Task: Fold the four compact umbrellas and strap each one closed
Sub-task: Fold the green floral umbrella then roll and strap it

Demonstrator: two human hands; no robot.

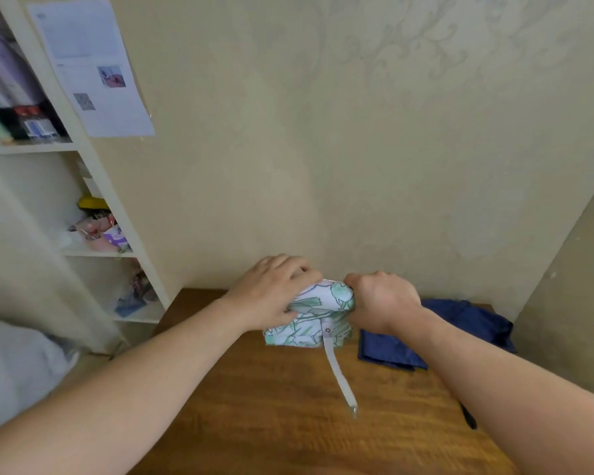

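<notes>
A white compact umbrella with a green leaf print [318, 315] is held above the wooden table [288, 423], its canopy bunched together. My left hand [271, 293] grips its left side with fingers curled over the top. My right hand [381, 299] is closed in a fist around its right end. The pale closing strap [338, 371] hangs loose from the canopy toward me, its tip free above the table. A dark blue umbrella [460, 323] lies spread and crumpled on the table at the back right, partly hidden behind my right forearm.
The table stands against a beige wall [357, 149]. A white shelf unit [93, 207] with assorted items rises at the left, a printed sheet [93, 63] pinned beside it. A thin dark object [468, 418] shows under my right forearm. A white bundle [14, 371] sits at lower left.
</notes>
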